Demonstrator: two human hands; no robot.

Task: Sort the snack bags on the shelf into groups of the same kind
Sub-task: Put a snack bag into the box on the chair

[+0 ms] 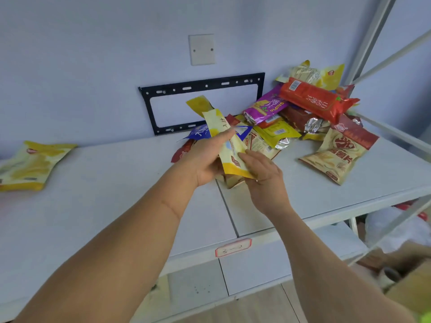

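yellow-and-white bag (pixel 229 145) up off the shelf (pixel 116 194), held between both hands just in front of the pile (pixel 303 117). left hand (pixel 205 159) wrapped round its middle, thumb across the face; right hand (pixel 263 173) pinching the lower corner. sorting only just under way, by the look of it: one yellow bag (pixel 30 164) lying alone at the far left, everything else heaped at the right (red, purple, blue and beige packs all mixed). seems a match for that lone one, though print too blurred to be sure. next: let go with the right, carry leftward across the bare shelf, lay beside or on its twin. light, crinkly, easy to drop from a loose grip. then back to the pile.
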